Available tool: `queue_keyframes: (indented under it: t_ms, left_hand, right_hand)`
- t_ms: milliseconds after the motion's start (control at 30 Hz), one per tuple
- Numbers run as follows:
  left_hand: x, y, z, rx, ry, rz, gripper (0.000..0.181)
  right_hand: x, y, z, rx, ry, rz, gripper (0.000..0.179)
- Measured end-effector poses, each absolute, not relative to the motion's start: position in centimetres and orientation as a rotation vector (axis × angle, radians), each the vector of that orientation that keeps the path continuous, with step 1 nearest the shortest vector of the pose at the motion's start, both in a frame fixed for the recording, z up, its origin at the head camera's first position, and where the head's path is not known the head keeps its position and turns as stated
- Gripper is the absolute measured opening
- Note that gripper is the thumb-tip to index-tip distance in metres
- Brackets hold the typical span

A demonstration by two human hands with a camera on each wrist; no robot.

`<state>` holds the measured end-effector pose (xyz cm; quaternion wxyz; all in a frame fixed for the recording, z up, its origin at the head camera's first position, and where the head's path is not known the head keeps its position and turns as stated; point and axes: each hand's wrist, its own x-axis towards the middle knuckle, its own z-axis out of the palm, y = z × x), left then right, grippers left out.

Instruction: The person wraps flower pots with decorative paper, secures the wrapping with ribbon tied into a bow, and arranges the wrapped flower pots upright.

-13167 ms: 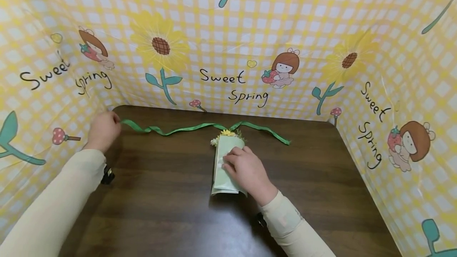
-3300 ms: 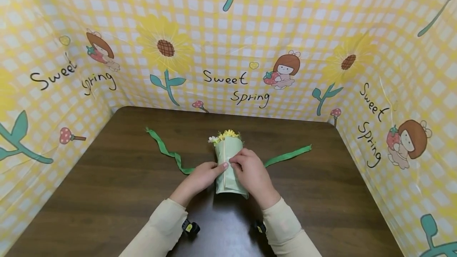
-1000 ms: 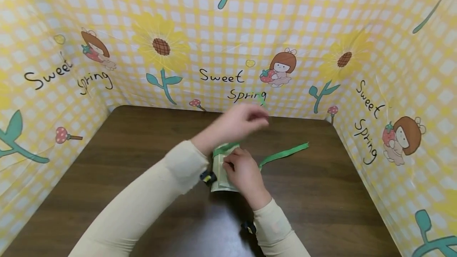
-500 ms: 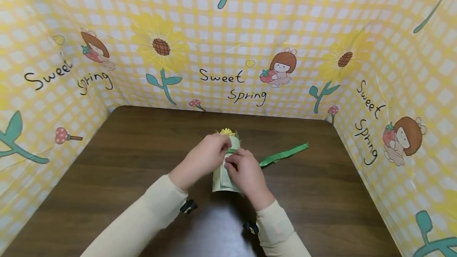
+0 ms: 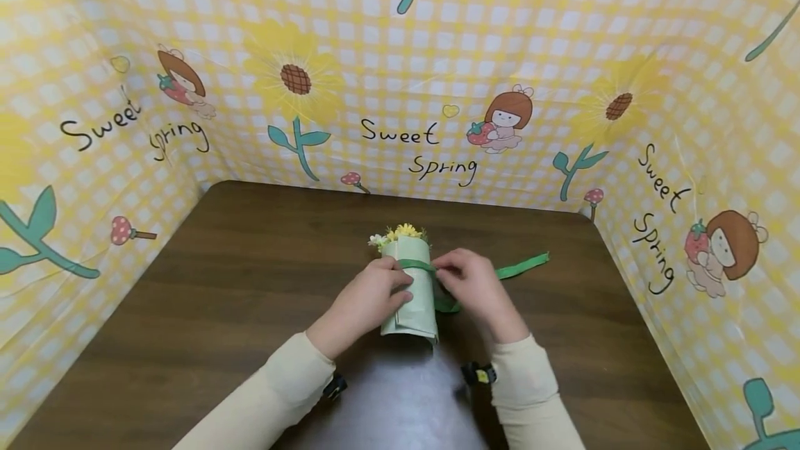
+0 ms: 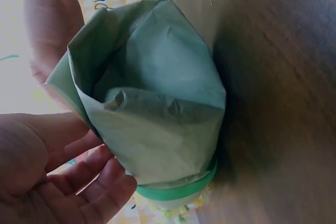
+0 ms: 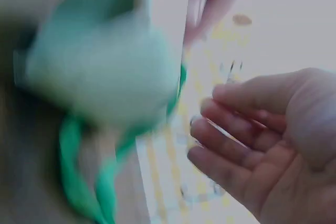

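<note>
A small bouquet rolled in pale green paper (image 5: 415, 304) lies on the table, its yellow and white flowers (image 5: 403, 231) pointing away from me. Green ribbon (image 5: 414, 264) crosses the paper just below the flowers. My left hand (image 5: 365, 301) rests on the left side of the wrap, fingertips at the ribbon and thumb on the paper. In the left wrist view its fingers (image 6: 107, 182) are loosely bent against the ribbon's edge. My right hand (image 5: 478, 290) is at the wrap's right edge, fingertips close to the ribbon. The right wrist view shows its fingers (image 7: 226, 153) extended with nothing between them.
A loose length of ribbon (image 5: 523, 267) trails to the right on the dark wooden table (image 5: 250, 283), with a loop near the wrap's right side. A yellow checked cloth (image 5: 387, 75) with printed flowers surrounds the table on three sides.
My left hand has carried its ribbon end over the wrap from left to right, then come back to the paper's left side. My right hand has moved off the paper to the right.
</note>
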<state>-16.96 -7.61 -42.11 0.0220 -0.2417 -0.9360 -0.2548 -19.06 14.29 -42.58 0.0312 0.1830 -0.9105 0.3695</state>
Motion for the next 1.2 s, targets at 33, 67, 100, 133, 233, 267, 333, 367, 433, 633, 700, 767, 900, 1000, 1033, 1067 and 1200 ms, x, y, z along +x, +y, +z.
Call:
queue_keyframes:
  t_ms: [33,67,100,133,233,267,333,367,433,633,700,767,900,1000,1033,1067,1200]
  left_hand:
    - [-17.0,-7.5,-42.0,-0.757,-2.916,-0.781,0.028]
    - [-17.0,-7.4,-41.9,-0.761,-2.932,-0.773,0.028]
    - [-17.0,-7.4,-41.8,-0.767,-2.944,-0.759,0.028]
    - [-17.0,-7.3,-41.8,-0.77,-2.955,-0.747,0.028]
    - [-17.0,-7.3,-41.8,-0.788,-2.975,-0.711,0.028]
    - [-17.0,-7.2,-41.8,-0.794,-2.976,-0.705,0.028]
    - [-17.0,-7.2,-41.8,-0.806,-2.971,-0.693,0.028]
    - [-17.0,-7.1,-41.8,-0.813,-2.964,-0.689,0.028]
    - [-17.0,-6.9,-41.7,-0.826,-2.953,-0.68,0.027]
    - [-17.1,-6.6,-41.8,-0.834,-2.944,-0.635,0.026]
    - [-17.1,-6.7,-41.7,-0.825,-2.948,-0.63,0.026]
    - [-17.1,-6.7,-41.6,-0.816,-2.952,-0.628,0.026]
    - [-17.2,-6.9,-41.4,-0.812,-2.955,-0.633,0.026]
    - [-17.3,-7.0,-41.3,-0.817,-2.955,-0.63,0.026]
    - [-17.3,-7.0,-41.3,-0.817,-2.958,-0.63,0.026]
    - [-17.3,-7.0,-41.3,-0.817,-2.96,-0.626,0.026]
    - [-17.3,-7.0,-41.2,-0.81,-2.971,-0.618,0.026]
  right_hand:
    - [-19.5,15.1,-42.6,0.527,-2.85,1.098,0.02]
    - [-19.8,15.8,-42.8,0.516,-2.905,1.011,0.023]
    - [-20.2,16.4,-43.0,0.517,-2.972,0.912,0.027]
    - [-20.5,16.8,-43.4,0.534,-3.035,0.81,0.032]
    - [-21.1,17.6,-45.0,0.616,-3.152,0.521,0.039]
    - [-21.2,17.8,-45.6,0.643,-3.16,0.434,0.037]
    - [-21.4,18.1,-46.5,0.667,-3.132,0.317,0.027]
    - [-21.6,18.3,-46.8,0.674,-3.103,0.298,0.021]
    - [-21.7,19.0,-46.8,0.679,-3.053,0.316,0.012]
    - [-21.6,22.8,-44.0,0.619,-3.029,0.801,0.007]
    - [-21.4,24.6,-43.0,0.567,-3.073,1.014,0.011]
    - [-21.2,26.5,-42.4,0.533,-3.137,1.219,0.017]
    - [-20.5,29.9,-42.2,0.487,-3.321,1.463,0.027]
    - [-19.9,31.5,-42.5,0.385,-3.478,1.455,0.026]
    - [-19.8,31.8,-42.7,0.338,-3.524,1.409,0.025]
    - [-19.8,32.0,-42.8,0.308,-3.552,1.342,0.024]
    - [-20.6,32.4,-43.6,0.228,-3.5,0.944,0.026]
